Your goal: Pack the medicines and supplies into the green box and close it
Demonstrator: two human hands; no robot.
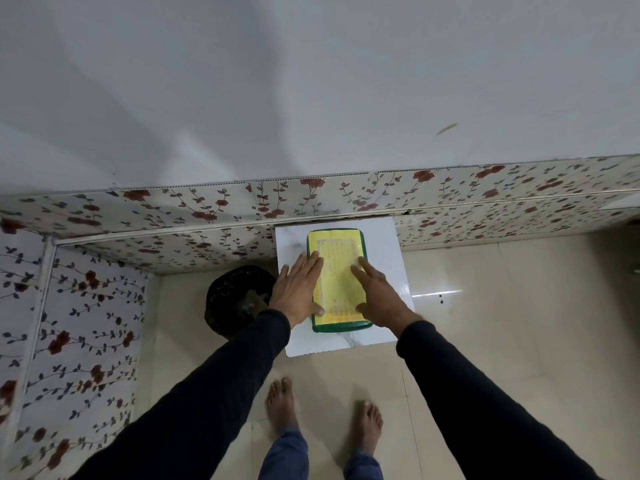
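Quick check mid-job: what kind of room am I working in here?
Probably a home room, not a clinic: glossy tiled floor, floral-papered lower wall, and a black-lined bin beside the small white table holding the green box.

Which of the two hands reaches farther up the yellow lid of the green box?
The left hand: its fingertips lie nearer the far end of the lid of the green box than those of the right hand.

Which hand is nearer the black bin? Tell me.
Left. The left hand lies on the green box's left edge, right beside the black bin; the right hand lies on the box's far side.
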